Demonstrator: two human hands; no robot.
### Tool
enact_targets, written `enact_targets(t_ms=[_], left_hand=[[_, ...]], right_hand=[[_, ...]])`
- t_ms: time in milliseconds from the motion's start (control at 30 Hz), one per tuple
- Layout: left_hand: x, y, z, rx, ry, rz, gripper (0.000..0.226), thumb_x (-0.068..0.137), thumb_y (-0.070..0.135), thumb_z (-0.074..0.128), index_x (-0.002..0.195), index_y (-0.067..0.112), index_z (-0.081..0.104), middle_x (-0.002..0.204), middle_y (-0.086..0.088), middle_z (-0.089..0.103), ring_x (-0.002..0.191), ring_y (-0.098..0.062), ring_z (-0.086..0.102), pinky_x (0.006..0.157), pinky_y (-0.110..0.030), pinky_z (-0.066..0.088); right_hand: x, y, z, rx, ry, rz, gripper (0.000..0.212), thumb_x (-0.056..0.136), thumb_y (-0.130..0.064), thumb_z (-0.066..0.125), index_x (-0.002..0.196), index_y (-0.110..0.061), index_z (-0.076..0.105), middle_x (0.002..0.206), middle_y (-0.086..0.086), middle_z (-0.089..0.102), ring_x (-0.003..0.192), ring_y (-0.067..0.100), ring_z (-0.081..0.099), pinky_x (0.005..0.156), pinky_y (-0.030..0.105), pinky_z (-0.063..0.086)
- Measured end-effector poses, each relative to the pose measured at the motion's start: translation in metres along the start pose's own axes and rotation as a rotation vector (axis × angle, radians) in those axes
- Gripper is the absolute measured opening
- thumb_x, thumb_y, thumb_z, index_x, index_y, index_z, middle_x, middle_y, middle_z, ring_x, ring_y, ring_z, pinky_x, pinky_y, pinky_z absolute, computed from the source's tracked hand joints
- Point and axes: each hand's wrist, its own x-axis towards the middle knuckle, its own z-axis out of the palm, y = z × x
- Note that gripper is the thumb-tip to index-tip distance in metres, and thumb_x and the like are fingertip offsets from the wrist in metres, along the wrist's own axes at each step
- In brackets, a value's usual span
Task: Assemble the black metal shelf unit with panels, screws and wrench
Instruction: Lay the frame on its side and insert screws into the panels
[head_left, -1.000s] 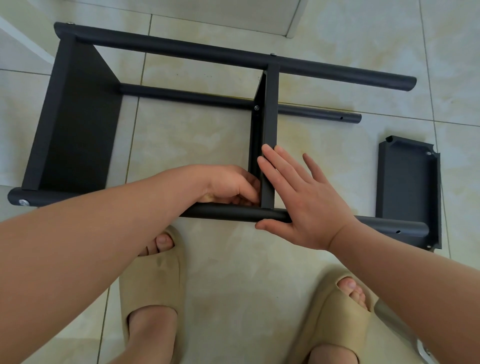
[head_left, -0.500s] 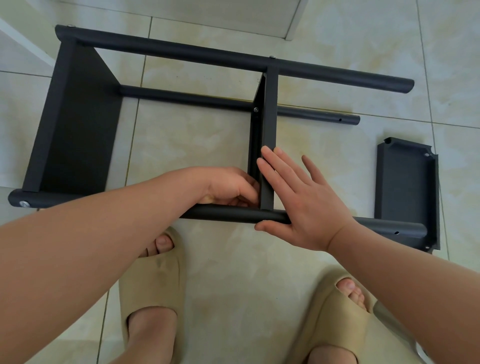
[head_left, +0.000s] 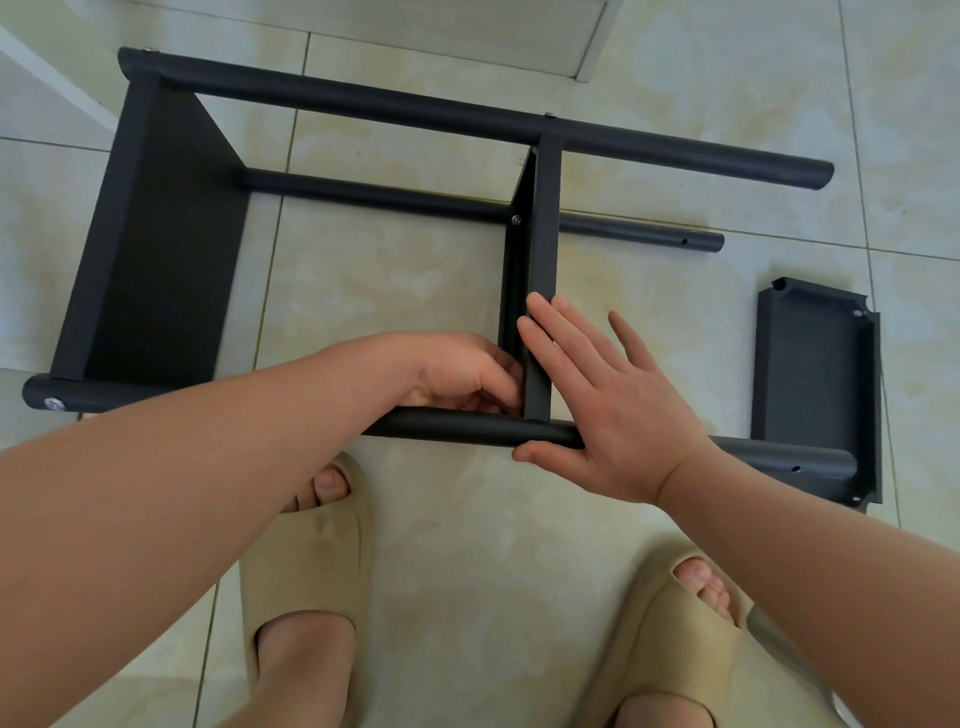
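Matte black metal shelf unit (head_left: 415, 111) lies on its side on glossy cream floor tiles (head_left: 389, 291), its four round tubes running left to right. A flat black end panel (head_left: 156, 249) joins the tubes at the left, and a narrower black middle panel (head_left: 543, 234) stands on edge between the far tube and the near tube (head_left: 467, 428). A small silver screw head (head_left: 516, 220) shows on the middle panel's left face, and another silver screw (head_left: 53, 404) sits in the rounded left end of the near tube.

The left hand (head_left: 457, 371) is tucked into the inner corner where the middle panel meets the near tube. Its fingers are curled there, and I cannot tell whether they pinch anything, as the tips are hidden.

The right hand (head_left: 618, 410) lies flat and spread. Its straight fingers press the right face and top edge of the middle panel, its palm covers the near tube, and its thumb lies along the tube's near side.

A loose black panel with folded rims and notched corners (head_left: 810, 384) lies on the tiles at the right, its near corner under the tube's end. Small holes are drilled near the right ends of the two lower tubes.

Two beige, smooth foam slides (head_left: 306, 561) are on the person's feet, just below the frame.
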Motion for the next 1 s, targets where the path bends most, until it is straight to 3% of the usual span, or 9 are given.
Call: enact_targets(t_ms=[100,233,400,533,567,633,700,833,1000], left_hand=[[0.0003,-0.0003,0.0003,-0.054,-0.005,0.016,0.020,0.086,-0.009,0.056,0.081,0.009,0.062,0.065,-0.004,0.062,0.056,-0.014,0.059,0.057,-0.025,0.049],[0.0005,0.0001,0.0012,-0.012,-0.053,-0.029,0.014,0.090,0.005,0.058,0.097,0.007,0.070,0.096,-0.013,0.071,0.084,-0.027,0.068,0.084,-0.038,0.054],[0.0007,-0.0006,0.0012,0.058,0.003,-0.013,0.008,0.090,0.001,0.060,0.087,0.005,0.066,0.071,-0.009,0.064,0.063,-0.019,0.061,0.064,-0.028,0.051],[0.0018,-0.0008,-0.0002,-0.049,-0.017,0.005,0.018,0.089,-0.007,0.055,0.080,0.008,0.060,0.061,-0.004,0.060,0.052,-0.013,0.056,0.053,-0.022,0.048],[0.0016,-0.0007,0.0000,-0.080,-0.027,0.006,0.017,0.089,-0.007,0.054,0.082,0.008,0.061,0.063,-0.003,0.062,0.054,-0.012,0.058,0.055,-0.022,0.050],[0.0020,-0.0006,0.0001,-0.094,-0.064,-0.011,0.011,0.086,0.002,0.059,0.092,0.006,0.067,0.083,-0.010,0.069,0.072,-0.021,0.067,0.075,-0.032,0.057],[0.0018,-0.0009,0.0004,-0.023,-0.068,-0.039,0.016,0.081,0.012,0.064,0.094,0.007,0.072,0.096,-0.014,0.071,0.089,-0.029,0.068,0.091,-0.042,0.053],[0.0017,-0.0011,0.0005,0.037,-0.006,-0.012,0.008,0.089,0.002,0.060,0.088,0.003,0.068,0.074,-0.008,0.069,0.066,-0.019,0.066,0.066,-0.028,0.053],[0.0034,-0.0027,-0.0003,-0.082,-0.056,-0.001,0.010,0.076,-0.002,0.065,0.084,0.004,0.063,0.073,-0.013,0.063,0.063,-0.019,0.064,0.063,-0.027,0.054]], right_hand=[[0.0003,-0.0003,-0.0003,-0.001,-0.003,0.001,0.099,0.090,-0.081,0.030,0.162,-0.013,0.017,0.170,0.001,0.006,0.157,0.021,0.005,0.120,0.062,0.021],[0.0003,-0.0003,-0.0004,-0.004,-0.006,0.002,0.099,0.090,-0.081,0.029,0.162,-0.013,0.016,0.170,0.001,0.005,0.157,0.020,0.005,0.120,0.062,0.021],[0.0002,-0.0003,0.0001,-0.010,-0.002,0.002,0.100,0.090,-0.081,0.031,0.162,-0.013,0.017,0.170,0.001,0.006,0.157,0.021,0.006,0.119,0.062,0.022],[0.0004,-0.0003,-0.0001,-0.013,-0.006,0.004,0.100,0.090,-0.081,0.030,0.162,-0.013,0.017,0.170,0.001,0.005,0.157,0.021,0.006,0.120,0.062,0.022],[0.0004,-0.0003,-0.0002,-0.014,-0.010,0.005,0.100,0.090,-0.081,0.029,0.162,-0.014,0.016,0.170,0.001,0.005,0.157,0.020,0.005,0.120,0.062,0.021],[0.0003,-0.0003,-0.0002,-0.016,-0.012,0.005,0.100,0.090,-0.081,0.029,0.162,-0.014,0.016,0.170,0.001,0.005,0.157,0.020,0.005,0.120,0.062,0.021],[0.0003,-0.0004,-0.0003,-0.016,-0.007,0.004,0.100,0.090,-0.081,0.030,0.162,-0.013,0.017,0.170,0.001,0.006,0.157,0.021,0.006,0.120,0.062,0.022],[0.0002,-0.0004,0.0001,-0.016,-0.009,0.003,0.100,0.090,-0.081,0.030,0.162,-0.013,0.017,0.170,0.001,0.005,0.157,0.020,0.005,0.120,0.062,0.022],[0.0002,-0.0004,0.0004,-0.018,-0.005,0.002,0.100,0.090,-0.081,0.030,0.162,-0.013,0.017,0.170,0.002,0.006,0.157,0.021,0.006,0.120,0.062,0.022]])
